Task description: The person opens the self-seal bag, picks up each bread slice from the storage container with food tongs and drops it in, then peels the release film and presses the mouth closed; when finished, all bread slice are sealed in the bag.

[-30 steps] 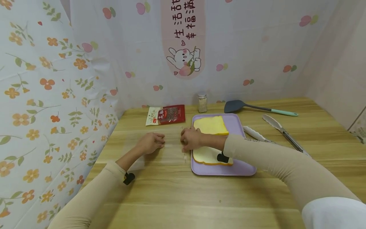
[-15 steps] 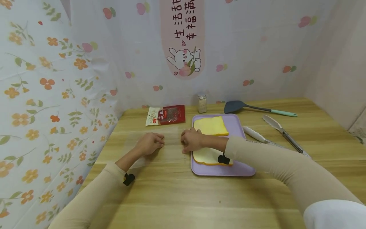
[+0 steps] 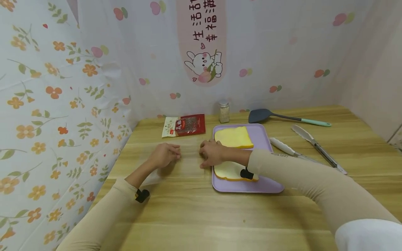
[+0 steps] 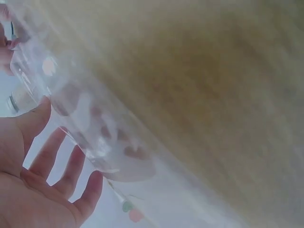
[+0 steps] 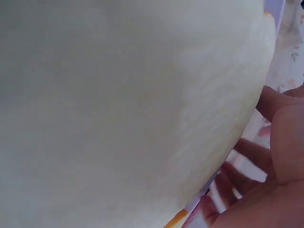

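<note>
A clear plastic sheet or bag (image 4: 114,137) lies mostly flat between the hands, its shiny surface showing reflections. My left hand (image 3: 164,155) is over its left part; in the left wrist view the fingers are spread, with fingertips (image 4: 97,178) right at its edge. My right hand (image 3: 213,153) reaches across the tray with curled fingers at the sheet's right end; its fingertips are partly hidden behind a bread slice in the right wrist view. Under that forearm, two bread slices, a yellow one (image 3: 233,136) and a paler one (image 3: 227,170), lie on the lilac tray (image 3: 245,188).
Behind the hands lie a red and white spice packet (image 3: 190,125) and a glass shaker jar (image 3: 224,112). A dark spatula (image 3: 260,115) with a mint handle is at the back right. Silver tongs (image 3: 320,150) lie beside the tray. A printed cloth backs the wooden table (image 3: 188,216).
Both hands keep nearly the same place and pose. The whole head view has shifted slightly; the tray, bread and utensils have stayed put.
</note>
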Demonstrator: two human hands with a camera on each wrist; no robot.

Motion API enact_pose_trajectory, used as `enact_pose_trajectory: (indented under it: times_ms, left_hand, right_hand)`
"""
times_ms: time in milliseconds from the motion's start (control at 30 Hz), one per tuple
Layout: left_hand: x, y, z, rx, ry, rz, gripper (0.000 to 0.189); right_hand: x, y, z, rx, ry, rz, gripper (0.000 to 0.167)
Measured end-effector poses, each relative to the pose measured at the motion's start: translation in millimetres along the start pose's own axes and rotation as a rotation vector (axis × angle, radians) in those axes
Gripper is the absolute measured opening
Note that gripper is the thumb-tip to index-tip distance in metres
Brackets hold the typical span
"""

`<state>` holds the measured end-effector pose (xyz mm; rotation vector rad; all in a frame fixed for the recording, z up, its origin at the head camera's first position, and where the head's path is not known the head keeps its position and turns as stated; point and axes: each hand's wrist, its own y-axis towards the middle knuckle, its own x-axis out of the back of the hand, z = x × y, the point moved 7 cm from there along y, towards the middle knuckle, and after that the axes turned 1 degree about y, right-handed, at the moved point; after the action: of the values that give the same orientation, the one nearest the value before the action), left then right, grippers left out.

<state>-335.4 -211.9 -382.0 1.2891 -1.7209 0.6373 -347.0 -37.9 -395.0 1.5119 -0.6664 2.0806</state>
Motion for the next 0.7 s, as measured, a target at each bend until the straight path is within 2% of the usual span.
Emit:
enact_pose_trajectory:
  times_ms: [167, 433, 567, 700]
  left_hand:
    - [6.3, -0.6, -3.2, -0.031, -0.023, -0.040, 0.014]
    - [10.8, -2.6, 1.3, -0.016, -0.071, -0.069, 0.012]
    - [14.0, -3.5, 0.2, -0.038, -0.089, -0.091, 0.012]
    - [18.5, -4.9, 3.0, -0.004, -0.131, -0.098, 0.013]
  right_hand:
    - [1, -0.8, 2, 0.040, 0.001, 0.008, 0.046]
    - [-2, -0.6, 4, 0.035, -0.058, 0.036, 0.064]
    - [-3, -1.3, 7, 0.068, -0.111, 0.040, 0.067]
    - [-3, -1.1, 9, 0.106, -0.137, 0.037, 0.069]
